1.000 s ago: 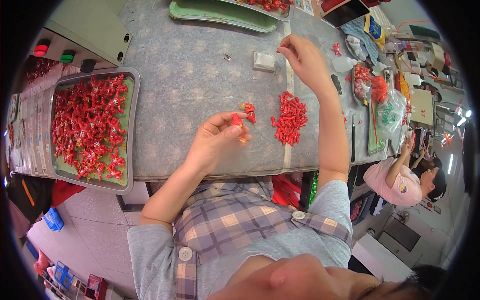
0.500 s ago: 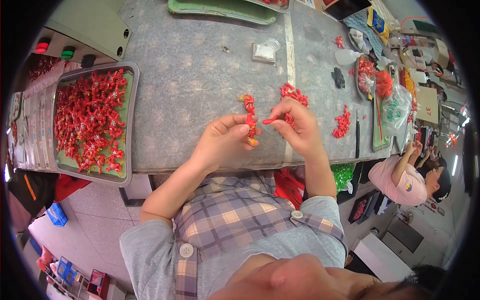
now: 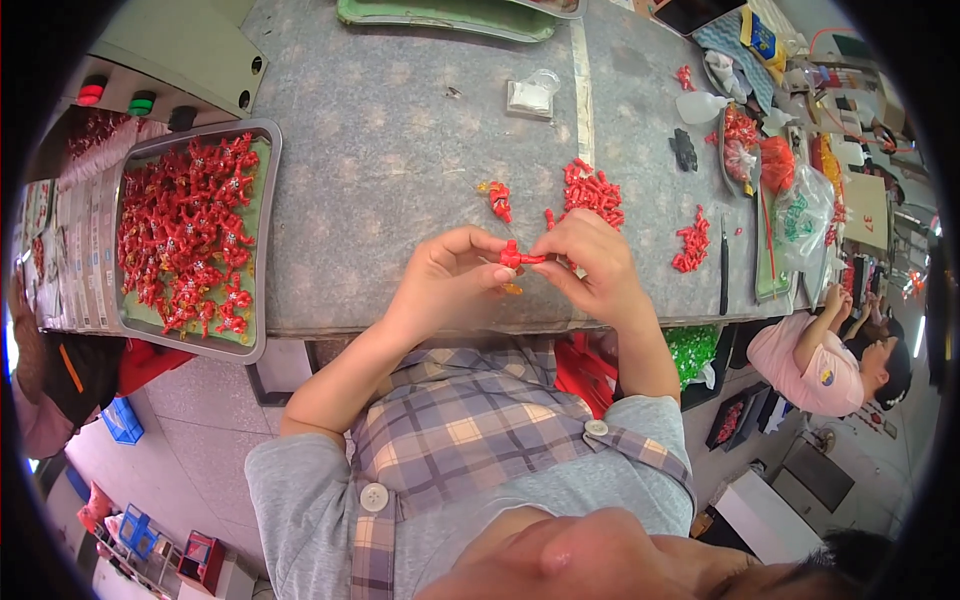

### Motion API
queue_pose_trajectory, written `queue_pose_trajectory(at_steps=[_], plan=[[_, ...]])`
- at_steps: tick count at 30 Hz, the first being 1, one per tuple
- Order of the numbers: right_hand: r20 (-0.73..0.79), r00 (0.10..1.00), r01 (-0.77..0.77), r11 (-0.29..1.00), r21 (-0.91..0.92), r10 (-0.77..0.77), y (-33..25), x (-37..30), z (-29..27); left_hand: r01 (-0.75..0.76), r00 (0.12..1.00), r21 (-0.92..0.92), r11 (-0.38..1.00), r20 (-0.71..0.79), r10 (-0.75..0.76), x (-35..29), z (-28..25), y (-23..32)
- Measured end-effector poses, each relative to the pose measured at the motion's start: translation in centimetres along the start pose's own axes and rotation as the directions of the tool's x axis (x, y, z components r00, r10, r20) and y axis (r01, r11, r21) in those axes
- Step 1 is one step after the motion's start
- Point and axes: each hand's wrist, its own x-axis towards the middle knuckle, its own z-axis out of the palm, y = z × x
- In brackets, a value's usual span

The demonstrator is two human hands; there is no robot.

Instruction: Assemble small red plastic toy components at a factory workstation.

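Note:
Between the fingers of my left hand [image 3: 445, 272] is a small red toy figure [image 3: 510, 254], with a bit of orange-yellow showing below it. My right hand [image 3: 592, 264] pinches a thin red figure part [image 3: 536, 259] and presses its end against the figure's side. Just beyond my hands another red figure [image 3: 497, 200] with a yellow tip lies on the grey tabletop. A heap of small red parts [image 3: 592, 192] sits right beyond my right hand, partly covered by it. Farther right lies a smaller heap of red parts [image 3: 692, 242].
At the left a metal tray [image 3: 262, 240] with a green base holds many red figures. Behind it stands a control box [image 3: 180, 50] with buttons. A black-handled tool [image 3: 724, 275], a white squeeze bottle [image 3: 702, 105] and a small clear box [image 3: 531, 97] lie on the table. A person [image 3: 812, 360] sits at right.
My right hand has moved left and brought the thin red part from a small gap away into contact with the figure. The figure in my left hand is turned differently.

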Motion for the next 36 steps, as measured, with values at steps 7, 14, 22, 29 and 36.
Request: queue_pose_trajectory(at_steps=[7, 14, 22, 29, 36], plan=[[0.031, 0.982, 0.188, 0.961, -0.202, -0.186, -0.4, -0.3, -0.2, -0.108, 0.994, 0.31, 0.944, 0.009, 0.11, -0.7, -0.1, 0.2], [0.099, 0.979, 0.194, 0.956, -0.219, -0.176, -0.6, -1.1, 0.1, -0.101, 0.995, 0.471, 0.876, 0.058, 0.084, -1.0, -1.0, 0.3], [0.191, 0.975, 0.152, 0.964, -0.218, -0.111, -0.3, -2.3, 1.5, 0.054, 0.996, 0.389, 0.919, 0.044, -0.077, -1.1, -1.0, 0.2], [0.095, 0.993, 0.087, 0.975, -0.203, -0.069, 0.9, -4.1, 3.5, 0.15, 0.986, 0.498, 0.854, -0.008, -0.168, -1.1, -0.9, 0.5], [0.04, 0.997, 0.079, 0.983, -0.164, -0.073, 1.2, -5.2, 4.8, 0.19, 0.974, 0.62, 0.761, -0.021, -0.227, -1.0, -0.4, 1.6]])
